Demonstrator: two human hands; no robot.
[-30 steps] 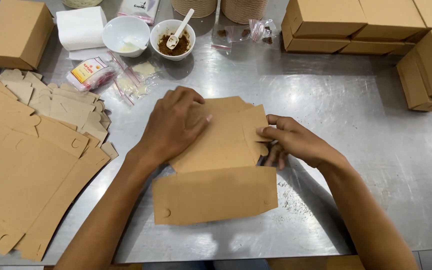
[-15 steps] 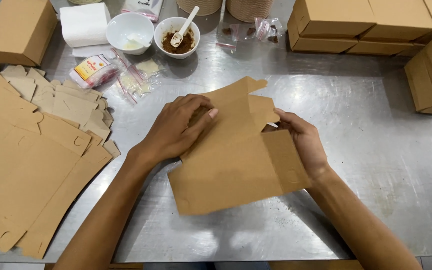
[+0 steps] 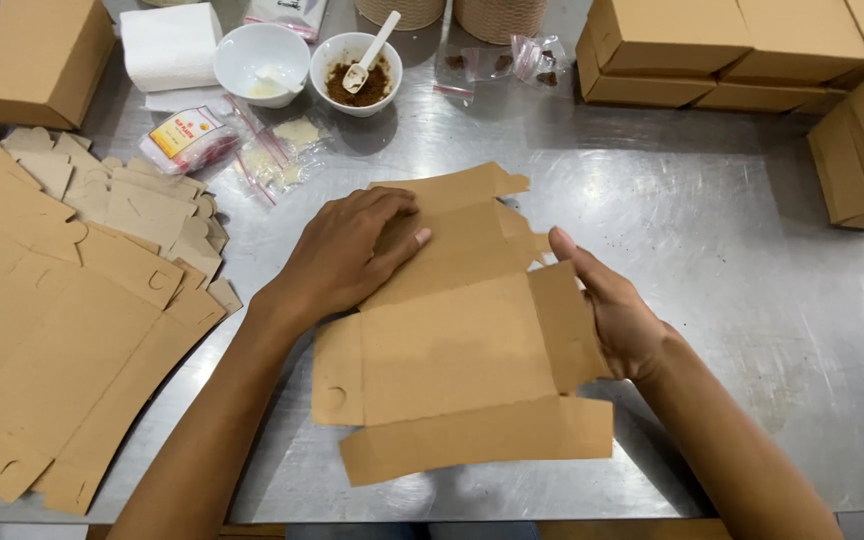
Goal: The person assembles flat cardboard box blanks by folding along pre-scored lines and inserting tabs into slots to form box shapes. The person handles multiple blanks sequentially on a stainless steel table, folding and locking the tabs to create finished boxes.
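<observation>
Left hand (image 3: 352,255) lay flat, fingers spread, pressing the box blank (image 3: 457,345) on the steel table (image 3: 732,250). Right hand (image 3: 612,310) was open, palm against the blank's right flap, nothing clamped. Blank sat mid-table, partly unfolded, between both hands. I saw a stack of flat blanks (image 3: 62,300) at left, two bowls (image 3: 262,62) at top, finished boxes (image 3: 732,50) at upper right.

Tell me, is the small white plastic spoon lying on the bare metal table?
No, the small white plastic spoon stands in the white bowl of brown powder, leaning on its rim.
</observation>
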